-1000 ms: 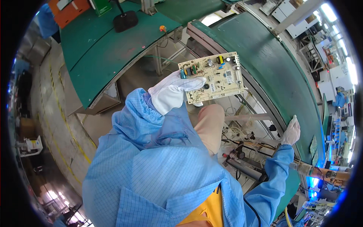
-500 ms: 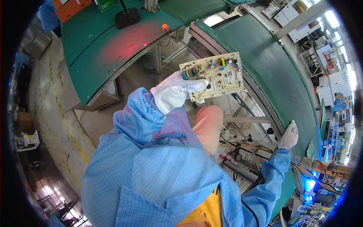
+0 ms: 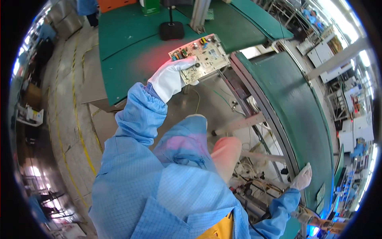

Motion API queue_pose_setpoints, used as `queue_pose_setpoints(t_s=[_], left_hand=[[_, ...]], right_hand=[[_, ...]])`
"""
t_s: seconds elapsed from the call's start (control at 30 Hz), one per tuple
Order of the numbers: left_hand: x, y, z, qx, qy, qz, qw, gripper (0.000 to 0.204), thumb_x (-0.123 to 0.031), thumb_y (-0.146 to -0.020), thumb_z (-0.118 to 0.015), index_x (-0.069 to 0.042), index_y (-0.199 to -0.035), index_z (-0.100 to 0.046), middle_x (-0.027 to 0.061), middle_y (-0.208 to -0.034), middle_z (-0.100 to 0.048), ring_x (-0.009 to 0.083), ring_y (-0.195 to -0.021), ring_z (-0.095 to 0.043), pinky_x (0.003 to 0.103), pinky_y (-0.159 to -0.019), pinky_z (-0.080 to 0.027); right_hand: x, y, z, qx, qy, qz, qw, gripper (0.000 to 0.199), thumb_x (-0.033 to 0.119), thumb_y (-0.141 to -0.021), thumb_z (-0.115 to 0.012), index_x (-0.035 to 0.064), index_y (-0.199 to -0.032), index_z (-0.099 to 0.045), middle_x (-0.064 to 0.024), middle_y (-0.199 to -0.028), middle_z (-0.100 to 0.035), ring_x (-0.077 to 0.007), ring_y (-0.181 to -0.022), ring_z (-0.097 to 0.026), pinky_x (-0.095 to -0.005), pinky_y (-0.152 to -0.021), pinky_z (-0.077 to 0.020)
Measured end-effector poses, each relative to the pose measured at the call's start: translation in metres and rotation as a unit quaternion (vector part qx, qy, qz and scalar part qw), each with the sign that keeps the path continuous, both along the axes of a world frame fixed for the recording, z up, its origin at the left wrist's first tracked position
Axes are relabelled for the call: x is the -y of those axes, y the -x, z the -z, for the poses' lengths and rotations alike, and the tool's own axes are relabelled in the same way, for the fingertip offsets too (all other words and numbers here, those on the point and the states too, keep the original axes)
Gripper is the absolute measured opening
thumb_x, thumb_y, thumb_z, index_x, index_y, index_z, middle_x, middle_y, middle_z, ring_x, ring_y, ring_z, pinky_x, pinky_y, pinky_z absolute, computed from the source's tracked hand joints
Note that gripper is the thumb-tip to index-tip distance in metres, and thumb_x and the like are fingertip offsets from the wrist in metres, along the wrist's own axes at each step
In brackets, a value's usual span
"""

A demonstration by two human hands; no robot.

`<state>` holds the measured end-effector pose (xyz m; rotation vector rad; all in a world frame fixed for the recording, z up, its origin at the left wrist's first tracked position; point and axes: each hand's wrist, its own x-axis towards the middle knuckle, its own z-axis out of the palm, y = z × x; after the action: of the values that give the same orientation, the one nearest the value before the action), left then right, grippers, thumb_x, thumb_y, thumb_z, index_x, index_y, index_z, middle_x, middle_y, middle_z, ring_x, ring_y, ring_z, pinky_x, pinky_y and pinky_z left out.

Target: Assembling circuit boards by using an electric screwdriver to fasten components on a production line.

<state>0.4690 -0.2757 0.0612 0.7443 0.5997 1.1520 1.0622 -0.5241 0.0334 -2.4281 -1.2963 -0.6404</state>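
Note:
In my gloved left hand (image 3: 169,77) is a tan circuit board (image 3: 205,59), gripped at its near left edge with the thumb over its face. Components such as capacitors, coils and a yellow-wrapped transformer stand up from the board, which is held out near the corner of a green-topped table (image 3: 131,44). My right hand (image 3: 302,178), in a thin whitish glove, rests on the near part of the green conveyor belt (image 3: 294,103) with its fingers stretched out. Just right of that hand lies another circuit board (image 3: 320,192) on the belt.
A black stand (image 3: 172,30) is on the table, with a green box (image 3: 150,6) and an orange bin (image 3: 115,4) behind it. Metal posts (image 3: 199,16) rise at the far side. Cables and pipes (image 3: 254,187) fill the space under the conveyor frame.
My left hand has carried the circuit board farther away and to the left, toward the table. The whole view has shifted, and my right hand stays on the belt.

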Motion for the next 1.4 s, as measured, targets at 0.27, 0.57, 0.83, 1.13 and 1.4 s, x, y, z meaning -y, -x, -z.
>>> queue_pose_setpoints(t_s=[0.27, 0.57, 0.83, 1.13, 1.4], left_hand=[[-0.013, 0.035, -0.007, 0.024, 0.018, -0.095, 0.995, 0.037, -0.022, -0.091, -0.064, -0.007, -0.124, -0.058, 0.0075, -0.112, -0.068, 0.0229, -0.099, -0.068, 0.038, -0.07, -0.058], [-0.021, 0.027, -0.002, -0.025, 0.033, -0.104, 0.994, 0.035, -0.023, -0.092, -0.064, -0.007, -0.122, -0.058, 0.0078, -0.11, -0.068, 0.0208, -0.097, -0.068, 0.034, -0.064, -0.058], [-0.07, -0.024, -0.021, 0.035, -0.068, 0.04, 0.996, 0.04, -0.018, -0.09, -0.066, -0.002, -0.125, -0.054, 0.0123, -0.11, -0.067, 0.0218, -0.09, -0.07, 0.033, -0.063, -0.058], [-0.232, -0.085, -0.023, -0.496, -0.295, -0.155, 0.802, 0.042, -0.021, -0.078, -0.071, -0.009, -0.117, -0.062, 0.0123, -0.095, -0.07, 0.0253, -0.083, -0.067, 0.033, -0.078, -0.052], [-0.286, -0.082, 0.005, -0.71, -0.316, -0.131, 0.616, 0.03, -0.013, -0.083, -0.059, -0.009, -0.112, -0.063, 0.0191, -0.103, -0.067, 0.0373, -0.095, -0.064, 0.042, -0.084, -0.051]], right_hand=[[0.003, -0.002, 0.002, -0.003, -0.019, 0.014, 1.0, 0.043, 0.033, -0.102, -0.039, 0.0041, -0.115, -0.068, -0.0162, -0.12, -0.064, -0.0308, -0.114, -0.059, -0.0394, -0.099, -0.0445], [-0.002, 0.005, 0.001, -0.013, -0.049, 0.016, 0.999, 0.037, 0.03, -0.099, -0.047, 0.0023, -0.108, -0.07, -0.0169, -0.115, -0.066, -0.0307, -0.11, -0.06, -0.0386, -0.098, -0.0448], [0.0, 0.009, 0.0, 0.007, -0.064, 0.004, 0.998, 0.037, 0.029, -0.1, -0.044, 0.0041, -0.108, -0.07, -0.0149, -0.111, -0.068, -0.0297, -0.105, -0.063, -0.0388, -0.095, -0.0467], [0.001, 0.011, 0.0, 0.034, -0.036, 0.052, 0.997, 0.028, 0.017, -0.094, -0.048, 0.0085, -0.105, -0.072, -0.0127, -0.108, -0.069, -0.0292, -0.102, -0.064, -0.0401, -0.092, -0.0493], [-0.003, -0.002, 0.01, 0.057, -0.048, 0.032, 0.997, 0.026, 0.016, -0.092, -0.048, 0.0111, -0.101, -0.072, -0.0094, -0.103, -0.07, -0.0273, -0.097, -0.065, -0.0395, -0.089, -0.0503]])
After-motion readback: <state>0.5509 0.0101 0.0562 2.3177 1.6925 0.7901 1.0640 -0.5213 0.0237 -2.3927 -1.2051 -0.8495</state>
